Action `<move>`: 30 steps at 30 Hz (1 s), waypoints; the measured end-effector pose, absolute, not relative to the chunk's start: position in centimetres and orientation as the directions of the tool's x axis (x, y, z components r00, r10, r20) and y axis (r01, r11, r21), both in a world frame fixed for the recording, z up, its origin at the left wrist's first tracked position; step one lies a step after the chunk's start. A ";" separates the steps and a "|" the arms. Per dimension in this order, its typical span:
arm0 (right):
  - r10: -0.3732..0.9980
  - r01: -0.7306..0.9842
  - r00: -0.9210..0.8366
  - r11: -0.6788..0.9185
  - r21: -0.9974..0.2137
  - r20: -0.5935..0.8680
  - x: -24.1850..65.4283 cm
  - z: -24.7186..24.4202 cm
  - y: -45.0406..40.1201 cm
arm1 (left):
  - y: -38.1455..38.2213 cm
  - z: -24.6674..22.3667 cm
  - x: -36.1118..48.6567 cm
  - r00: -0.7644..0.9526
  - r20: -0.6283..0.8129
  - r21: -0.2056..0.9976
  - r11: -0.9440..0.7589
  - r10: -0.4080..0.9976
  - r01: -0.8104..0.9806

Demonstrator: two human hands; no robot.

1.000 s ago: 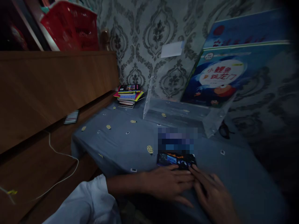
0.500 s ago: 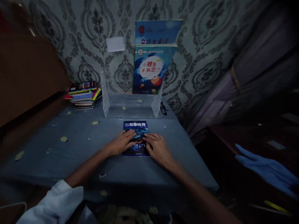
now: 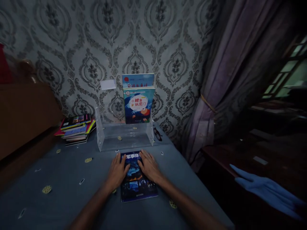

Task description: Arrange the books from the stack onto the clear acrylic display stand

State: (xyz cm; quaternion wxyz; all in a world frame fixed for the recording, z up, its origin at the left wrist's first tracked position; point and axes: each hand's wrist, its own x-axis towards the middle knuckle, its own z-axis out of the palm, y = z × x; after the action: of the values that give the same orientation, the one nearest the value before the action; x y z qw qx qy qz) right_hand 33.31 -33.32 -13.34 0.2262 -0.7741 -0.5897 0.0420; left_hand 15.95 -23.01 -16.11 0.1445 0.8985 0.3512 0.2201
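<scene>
A dark blue book lies flat on the blue tablecloth, its cover up and its title at the far end. My left hand rests on the book's left edge, fingers spread. Across the upper right of the cover lies my right hand, its fingers also apart. Behind the book stands a clear acrylic rack. Two picture books stand in it at the right, a teal-blue one in front of a blue one.
A pile of books sits at the back left beside a brown box-like piece. Dark glasses lie right of the rack. A blue glove rests on a dark surface at the far right, below a tied curtain.
The view has tilted up and shifted right. Both hands have moved toward the book's far end, the left out to its left edge.
</scene>
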 end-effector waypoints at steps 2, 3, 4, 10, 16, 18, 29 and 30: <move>0.925 0.891 0.314 -0.208 -0.404 0.215 32.7 -14.2 -33.8 | -23.1 -16.3 16.0 0.637 0.300 0.439 -0.696 0.710 0.569; 0.921 0.890 0.314 -0.201 -0.410 0.231 32.4 -14.6 -34.0 | -23.1 -16.3 16.0 0.626 0.302 0.458 -0.686 0.719 0.566; 0.917 0.889 0.312 -0.190 -0.417 0.247 32.2 -15.0 -34.2 | -23.0 -16.4 16.1 0.614 0.304 0.486 -0.673 0.729 0.558; 0.913 0.892 0.294 -0.156 -0.425 0.282 31.7 -16.1 -34.8 | -22.0 -16.0 16.6 0.462 0.230 0.878 -0.388 0.856 0.282; 0.921 0.855 0.302 -0.146 -0.498 0.248 31.7 -15.5 -35.1 | -23.8 -15.0 17.7 0.314 -0.090 0.967 0.158 0.945 -0.200; 0.917 0.823 0.304 -0.116 -0.557 0.258 31.7 -15.5 -35.2 | -24.5 -14.4 18.0 0.309 -0.164 0.940 0.243 0.937 -0.239; 0.824 0.445 0.535 -0.089 -0.891 0.185 32.7 -15.8 -34.7 | -24.8 -12.8 18.7 0.225 -0.198 0.927 0.257 0.954 -0.273; 0.821 0.401 0.543 -0.068 -0.914 0.176 32.7 -15.5 -34.6 | -24.8 -12.8 18.6 0.229 -0.193 0.928 0.253 0.954 -0.273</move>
State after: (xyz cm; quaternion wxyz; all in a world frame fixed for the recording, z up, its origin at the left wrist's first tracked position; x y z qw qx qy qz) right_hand 32.70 -34.65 -15.54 0.5263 -0.7030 -0.4345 0.1999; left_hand 18.58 -24.76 -12.80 0.6709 0.4054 0.4200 0.4573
